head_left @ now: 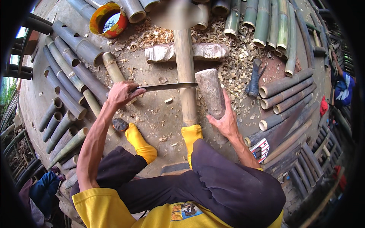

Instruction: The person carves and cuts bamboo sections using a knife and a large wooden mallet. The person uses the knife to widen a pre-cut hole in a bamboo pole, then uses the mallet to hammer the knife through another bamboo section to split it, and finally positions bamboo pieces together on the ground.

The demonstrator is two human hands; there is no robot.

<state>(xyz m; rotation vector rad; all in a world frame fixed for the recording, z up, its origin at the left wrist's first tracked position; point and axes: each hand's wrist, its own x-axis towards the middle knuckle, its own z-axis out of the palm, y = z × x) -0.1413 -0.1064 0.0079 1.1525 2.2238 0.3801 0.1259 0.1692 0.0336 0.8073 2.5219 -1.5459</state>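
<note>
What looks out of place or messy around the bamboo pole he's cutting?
Wood chips litter the ground around the bamboo pole and wooden block, thickest toward the upper right. The left hand holds a long knife across the pole; the right hand grips a wooden mallet. Nothing looks broken.

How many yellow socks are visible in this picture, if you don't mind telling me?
2: one yellow sock below the left hand, the other yellow sock at the bamboo pole's near end, beside the right hand.
</note>
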